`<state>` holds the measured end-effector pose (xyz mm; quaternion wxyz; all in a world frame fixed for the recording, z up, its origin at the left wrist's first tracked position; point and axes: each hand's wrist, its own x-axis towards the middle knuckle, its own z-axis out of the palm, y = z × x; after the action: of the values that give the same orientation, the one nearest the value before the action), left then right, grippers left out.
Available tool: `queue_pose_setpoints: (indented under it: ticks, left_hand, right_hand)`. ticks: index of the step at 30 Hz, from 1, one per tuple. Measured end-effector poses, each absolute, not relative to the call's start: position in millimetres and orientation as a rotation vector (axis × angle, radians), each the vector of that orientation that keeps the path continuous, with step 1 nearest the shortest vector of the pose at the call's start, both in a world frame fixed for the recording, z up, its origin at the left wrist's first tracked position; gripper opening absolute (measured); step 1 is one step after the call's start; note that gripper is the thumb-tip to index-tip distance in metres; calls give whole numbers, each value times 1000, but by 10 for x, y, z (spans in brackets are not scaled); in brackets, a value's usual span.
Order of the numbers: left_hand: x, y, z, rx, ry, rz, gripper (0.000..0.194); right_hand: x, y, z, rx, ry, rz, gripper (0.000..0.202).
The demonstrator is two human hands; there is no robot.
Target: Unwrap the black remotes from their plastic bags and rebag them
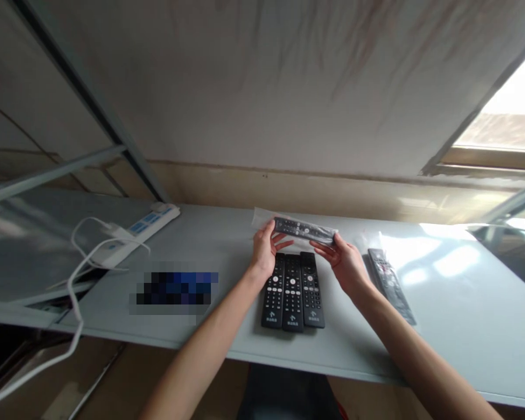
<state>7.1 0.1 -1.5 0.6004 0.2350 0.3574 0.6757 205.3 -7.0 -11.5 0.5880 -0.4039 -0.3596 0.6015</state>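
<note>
A black remote control (304, 229) in a clear plastic sleeve (262, 217) is held level above the table, one end in each hand. My left hand (265, 248) pinches its left end between thumb and fingers, where the sleeve's loose end sticks out. On the right end, my right hand (342, 256) grips it the same way. Below the hands, three black remotes lie side by side, the left one (273, 300), the middle one (293, 303) and the right one (312, 300). Another remote in a clear sleeve (391, 286) lies beside my right forearm.
A white power strip (133, 236) with a white cable (73, 291) lies at the left of the grey table (240, 344). A blurred-out dark blue item (175, 289) is left of the remotes. Metal frame bars (91, 99) and a wall stand behind.
</note>
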Motion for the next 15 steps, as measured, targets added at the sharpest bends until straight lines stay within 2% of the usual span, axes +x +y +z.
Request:
queue_pose_setpoints:
  ticks: [4,9,15]
  left_hand:
    - [20,42,-43,458,813,1576,40]
    - [-23,87,-72,424,785,1532,31]
    - [-90,168,-62,423,736,1632,26]
  right_hand:
    - [2083,-100,-4,-1033,-1035,1285,44]
    - [2129,6,281,-1299,-1444,736,65]
    - [2169,369,826,-1228,-1715,430,61]
